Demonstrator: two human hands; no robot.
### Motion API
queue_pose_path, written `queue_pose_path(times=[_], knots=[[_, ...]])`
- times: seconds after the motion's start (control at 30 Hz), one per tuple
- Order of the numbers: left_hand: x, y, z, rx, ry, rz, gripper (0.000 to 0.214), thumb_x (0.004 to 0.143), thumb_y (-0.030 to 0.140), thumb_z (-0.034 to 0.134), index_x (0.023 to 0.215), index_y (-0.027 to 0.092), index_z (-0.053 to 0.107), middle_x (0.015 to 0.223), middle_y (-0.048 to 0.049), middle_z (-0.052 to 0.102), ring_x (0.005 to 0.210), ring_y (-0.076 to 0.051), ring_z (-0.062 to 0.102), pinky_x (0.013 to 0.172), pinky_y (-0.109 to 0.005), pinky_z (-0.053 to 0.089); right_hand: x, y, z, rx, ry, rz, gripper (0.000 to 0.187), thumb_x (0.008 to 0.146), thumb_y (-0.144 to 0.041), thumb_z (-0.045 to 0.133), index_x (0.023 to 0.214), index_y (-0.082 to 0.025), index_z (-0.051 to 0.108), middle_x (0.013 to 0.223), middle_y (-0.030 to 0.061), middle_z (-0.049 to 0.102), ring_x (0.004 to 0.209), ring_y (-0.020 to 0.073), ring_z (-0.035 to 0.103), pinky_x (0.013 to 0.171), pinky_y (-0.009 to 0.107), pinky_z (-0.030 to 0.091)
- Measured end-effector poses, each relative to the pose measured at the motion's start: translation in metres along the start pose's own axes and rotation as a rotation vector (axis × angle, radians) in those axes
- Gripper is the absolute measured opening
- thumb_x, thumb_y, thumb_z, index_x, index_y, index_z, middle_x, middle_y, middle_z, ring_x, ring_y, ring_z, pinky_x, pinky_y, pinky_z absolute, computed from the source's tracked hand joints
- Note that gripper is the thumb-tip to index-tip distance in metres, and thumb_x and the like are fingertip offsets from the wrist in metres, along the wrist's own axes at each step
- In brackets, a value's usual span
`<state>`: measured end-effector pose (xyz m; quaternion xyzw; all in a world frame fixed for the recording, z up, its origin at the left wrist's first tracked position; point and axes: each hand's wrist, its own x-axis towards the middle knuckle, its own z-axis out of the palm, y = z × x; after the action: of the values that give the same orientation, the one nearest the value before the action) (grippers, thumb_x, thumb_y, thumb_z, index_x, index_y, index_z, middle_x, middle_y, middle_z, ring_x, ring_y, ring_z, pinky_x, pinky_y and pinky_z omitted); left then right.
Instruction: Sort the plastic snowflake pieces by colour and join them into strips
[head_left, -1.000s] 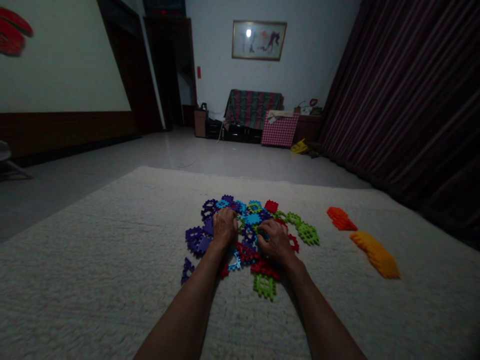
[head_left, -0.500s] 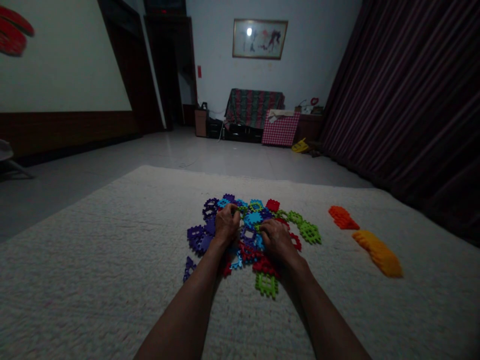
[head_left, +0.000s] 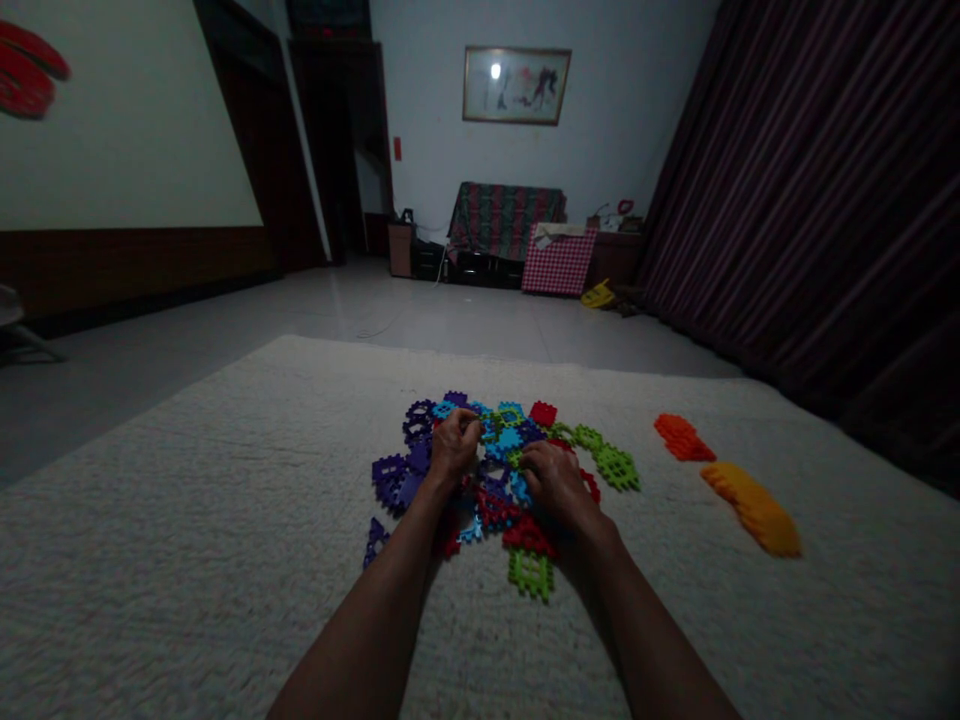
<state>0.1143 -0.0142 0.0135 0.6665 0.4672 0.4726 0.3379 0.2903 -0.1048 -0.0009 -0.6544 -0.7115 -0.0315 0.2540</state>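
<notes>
Both of my hands are over a loose pile of plastic interlocking tiles with toothed edges. My left hand (head_left: 454, 448) is closed in a pinch at the pile's back left, with a green tile (head_left: 490, 427) at its fingertips. Just to the right, my right hand (head_left: 553, 474) is also closed, its fingertips on a green tile (head_left: 514, 458) that it partly hides. Purple tiles (head_left: 409, 482) lie left of my left hand. Between the hands are a light blue tile (head_left: 509, 438) and more purple ones. Red tiles (head_left: 529, 535) lie nearer me, with a green lattice tile (head_left: 531, 575) in front.
On the pale carpet (head_left: 187, 520), an orange stack of tiles (head_left: 682, 438) and a yellow-orange row (head_left: 752, 508) lie to the right. More green tiles (head_left: 617, 467) sit at the pile's right edge. A dark curtain (head_left: 735, 180) hangs at the right.
The whole view has shifted slightly. Both hands stay closed in nearly the same places, and more of the green tile shows beside my left fingertips.
</notes>
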Motion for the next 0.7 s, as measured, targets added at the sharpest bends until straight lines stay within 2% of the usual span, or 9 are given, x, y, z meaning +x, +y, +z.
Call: queue_pose_path(times=[0.17,0.37,0.47,0.57,0.7], knots=[[0.002,0.000,0.000,-0.006,0.055,-0.004,0.027,0.081,0.017,0.057,0.107,0.018,0.065,0.080,-0.0021,0.074,0.076,-0.017,0.069,0.075,-0.027,0.051,0.000,-0.001,-0.003,0.009,-0.014,-0.020,0.018,0.085,-0.012,0.053,0.087,-0.022,0.068,0.106,0.0073,0.070,0.104,0.0252,0.059,0.091,0.040,0.034],[0.002,0.002,0.001,-0.078,0.076,0.008,0.031,0.080,0.017,0.057,0.109,0.017,0.067,0.094,-0.0049,0.075,0.085,-0.018,0.070,0.079,-0.027,0.053,-0.002,0.001,-0.003,0.041,0.006,-0.008,0.018,0.088,-0.014,0.049,0.087,-0.021,0.066,0.113,0.0093,0.068,0.110,0.0259,0.056,0.094,0.042,0.033],[0.001,0.002,0.003,-0.088,0.058,0.014,0.030,0.080,0.016,0.055,0.107,0.017,0.068,0.092,-0.0040,0.075,0.085,-0.017,0.069,0.078,-0.027,0.053,-0.001,0.001,-0.005,0.084,0.001,0.008,0.018,0.087,-0.015,0.048,0.087,-0.021,0.065,0.113,0.0098,0.068,0.110,0.0262,0.057,0.096,0.044,0.034],[0.001,0.001,0.006,-0.084,0.035,0.016,0.031,0.080,0.016,0.053,0.107,0.018,0.069,0.088,-0.0024,0.075,0.082,-0.016,0.069,0.077,-0.027,0.054,0.003,0.001,-0.007,0.164,0.017,0.015,0.018,0.087,-0.018,0.047,0.086,-0.022,0.065,0.112,0.0093,0.069,0.109,0.0257,0.058,0.097,0.045,0.036],[0.002,-0.004,0.009,-0.108,0.030,0.013,0.033,0.080,0.018,0.052,0.109,0.018,0.069,0.092,-0.0027,0.075,0.084,-0.016,0.069,0.079,-0.027,0.054,0.011,0.007,-0.010,0.382,0.094,-0.020,0.020,0.088,-0.025,0.045,0.085,-0.022,0.065,0.109,0.0093,0.069,0.105,0.0229,0.062,0.096,0.041,0.044]])
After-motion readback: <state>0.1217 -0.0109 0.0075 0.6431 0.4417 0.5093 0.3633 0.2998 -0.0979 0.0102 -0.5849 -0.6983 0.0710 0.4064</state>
